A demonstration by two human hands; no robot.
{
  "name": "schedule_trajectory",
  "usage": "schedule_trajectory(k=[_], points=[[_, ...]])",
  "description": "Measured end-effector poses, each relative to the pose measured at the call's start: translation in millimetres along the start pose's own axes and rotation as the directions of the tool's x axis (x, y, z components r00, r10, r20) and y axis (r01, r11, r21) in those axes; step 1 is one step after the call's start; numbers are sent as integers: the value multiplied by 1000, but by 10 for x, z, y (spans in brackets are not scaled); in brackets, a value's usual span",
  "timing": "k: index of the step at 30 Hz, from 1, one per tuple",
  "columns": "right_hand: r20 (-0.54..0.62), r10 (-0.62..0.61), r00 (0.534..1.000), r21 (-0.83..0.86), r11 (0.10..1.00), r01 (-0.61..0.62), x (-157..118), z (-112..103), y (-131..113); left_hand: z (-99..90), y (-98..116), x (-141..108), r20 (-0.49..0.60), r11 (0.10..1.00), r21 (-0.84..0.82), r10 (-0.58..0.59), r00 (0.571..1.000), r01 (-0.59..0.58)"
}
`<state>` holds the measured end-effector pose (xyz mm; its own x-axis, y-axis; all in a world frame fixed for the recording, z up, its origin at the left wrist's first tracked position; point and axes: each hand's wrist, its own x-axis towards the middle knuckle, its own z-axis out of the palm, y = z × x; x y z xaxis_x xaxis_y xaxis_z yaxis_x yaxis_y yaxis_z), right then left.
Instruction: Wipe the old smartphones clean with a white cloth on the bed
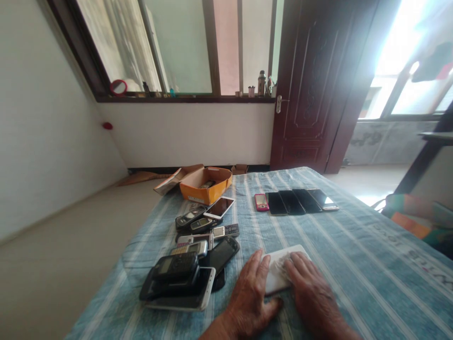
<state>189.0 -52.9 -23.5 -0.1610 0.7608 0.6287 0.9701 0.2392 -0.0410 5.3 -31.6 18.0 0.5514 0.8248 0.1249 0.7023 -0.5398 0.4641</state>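
A white rectangular device (274, 280) lies flat on the blue striped cloth (247, 236), between my two hands. My left hand (252, 288) rests along its left edge, fingers stretched forward and thumb out to the right. With closed fingers my right hand (309, 288) presses a crumpled whitish wipe (282, 267) on the device's surface. To the left lies a heap of old phones, with a black handset (176, 267) on top of a large silver-edged phone (206, 288) nearest me.
An open orange box (207, 191) stands at the far left of the cloth. A pink phone (261, 202) and a row of dark phones (292, 202) lie at the far right. A white phone (220, 207) leans on the heap. Beyond is a brown door (311, 85).
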Motion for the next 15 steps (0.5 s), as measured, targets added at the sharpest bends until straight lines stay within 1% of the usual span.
schedule_trajectory(k=[4,6,9,11,13,15], points=[[18,-103,995,139,985,99,-28,66,-149,-13,-7,18,7,1000,-5,-7,1000,7],[34,-148,988,201,970,138,-10,42,-171,-11,-13,26,6,1000,-1,-8,1000,8],[104,-193,976,307,939,153,78,-116,-118,-11,-21,27,4,1000,-4,-9,1000,9],[194,-217,957,374,918,132,158,-264,-46,-15,-22,25,0,1000,-10,-7,1000,7],[260,-232,937,407,907,111,229,-392,26,-29,-15,27,0,1000,-21,-10,1000,10],[288,-233,929,422,902,95,274,-465,73,-53,1,32,15,999,-40,-22,1000,23]])
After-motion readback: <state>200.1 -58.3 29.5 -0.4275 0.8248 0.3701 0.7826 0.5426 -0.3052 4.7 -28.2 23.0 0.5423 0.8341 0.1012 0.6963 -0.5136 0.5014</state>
